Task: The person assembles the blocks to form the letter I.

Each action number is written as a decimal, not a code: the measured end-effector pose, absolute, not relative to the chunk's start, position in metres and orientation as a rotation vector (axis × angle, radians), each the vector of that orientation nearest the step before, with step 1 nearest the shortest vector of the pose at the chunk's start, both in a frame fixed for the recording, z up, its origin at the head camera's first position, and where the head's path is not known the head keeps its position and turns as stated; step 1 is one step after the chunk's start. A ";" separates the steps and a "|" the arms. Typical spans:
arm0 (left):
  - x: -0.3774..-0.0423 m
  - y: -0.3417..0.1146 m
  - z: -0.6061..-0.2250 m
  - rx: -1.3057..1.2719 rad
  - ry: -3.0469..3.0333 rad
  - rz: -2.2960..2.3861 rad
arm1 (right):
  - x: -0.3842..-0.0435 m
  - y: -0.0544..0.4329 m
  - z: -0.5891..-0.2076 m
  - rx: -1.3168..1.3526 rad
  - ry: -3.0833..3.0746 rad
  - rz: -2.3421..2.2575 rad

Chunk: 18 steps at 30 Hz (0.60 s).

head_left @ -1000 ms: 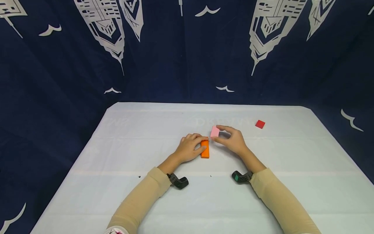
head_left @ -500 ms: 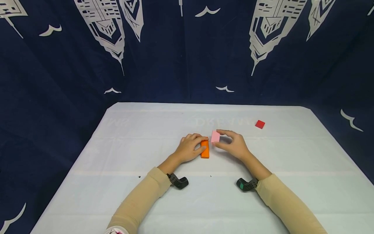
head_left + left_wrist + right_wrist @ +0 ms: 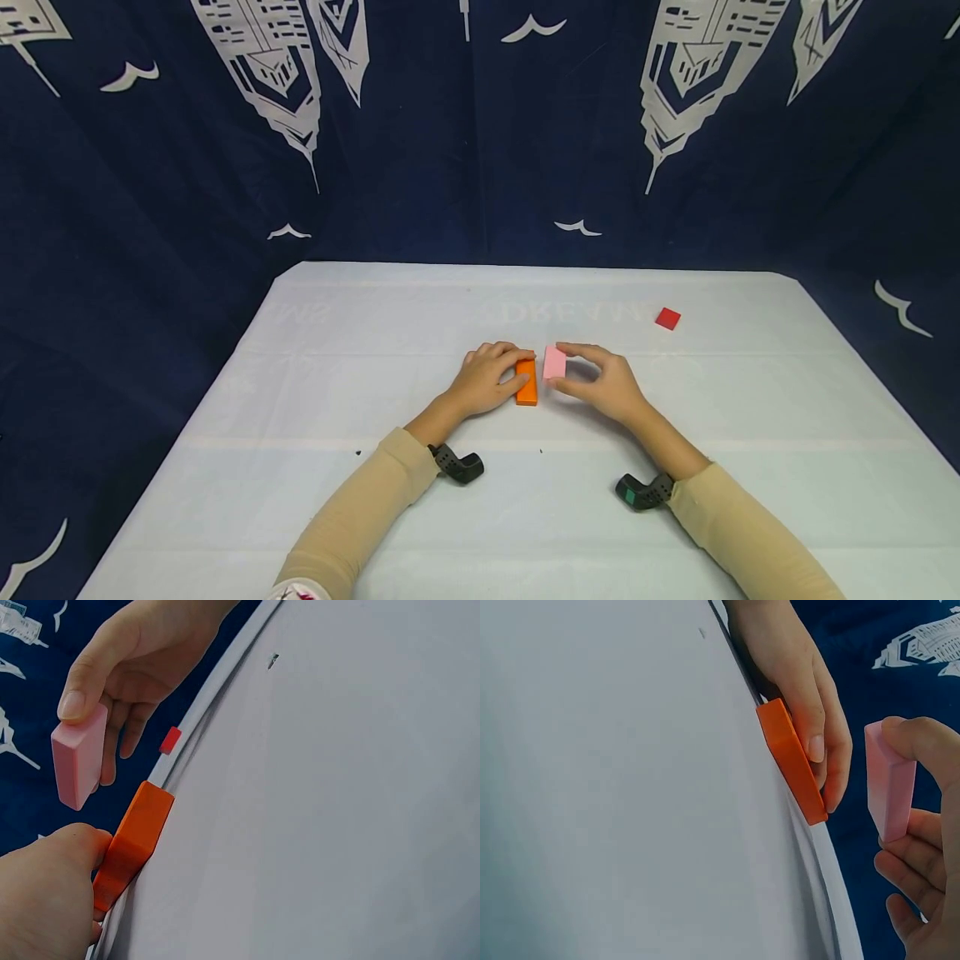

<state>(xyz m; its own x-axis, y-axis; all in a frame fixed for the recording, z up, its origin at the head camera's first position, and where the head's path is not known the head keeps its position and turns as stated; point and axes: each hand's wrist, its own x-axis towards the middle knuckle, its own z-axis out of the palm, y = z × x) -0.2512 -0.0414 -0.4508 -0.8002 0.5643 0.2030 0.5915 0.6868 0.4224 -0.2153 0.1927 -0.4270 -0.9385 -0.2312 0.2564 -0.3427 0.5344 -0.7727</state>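
Observation:
Near the middle of the white table, an orange rectangular block (image 3: pixel 527 390) lies lengthwise, pointing away from me. My left hand (image 3: pixel 486 379) holds it from the left, thumb on its near part and a fingertip at its far end. Just right of it, a smaller pink block (image 3: pixel 555 363) is pinched between the thumb and fingers of my right hand (image 3: pixel 606 385). In the right wrist view a gap separates the pink block (image 3: pixel 890 780) from the orange block (image 3: pixel 791 761). The left wrist view shows the pink block (image 3: pixel 79 757) held above the table, beyond the orange one.
A red square piece (image 3: pixel 668 318) lies toward the far right of the white table (image 3: pixel 375 333). Small dark specks dot the cloth in front of the hands. Behind the table's far edge hangs a dark blue patterned curtain (image 3: pixel 420 167).
My right hand has drawn the pink block nearer to me, from beyond the orange block's far end to beside its far half. My left hand and the orange block have stayed still.

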 end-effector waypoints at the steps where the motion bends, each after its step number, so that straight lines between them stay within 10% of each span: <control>1: -0.251 -0.041 -0.451 -0.970 -2.836 -0.743 | -0.215 0.193 -0.427 0.500 -2.640 1.366; 18: -0.252 -0.042 -0.452 -0.983 -2.816 -0.745 | -0.198 0.187 -0.426 0.589 -2.610 1.386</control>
<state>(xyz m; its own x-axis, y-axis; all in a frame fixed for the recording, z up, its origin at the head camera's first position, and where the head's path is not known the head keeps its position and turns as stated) -0.2523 -0.0420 -0.4516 -0.7936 0.5685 0.2168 0.6013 0.6785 0.4220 -0.1979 0.1867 -0.4258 -0.9158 -0.2783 0.2897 -0.3959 0.5028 -0.7684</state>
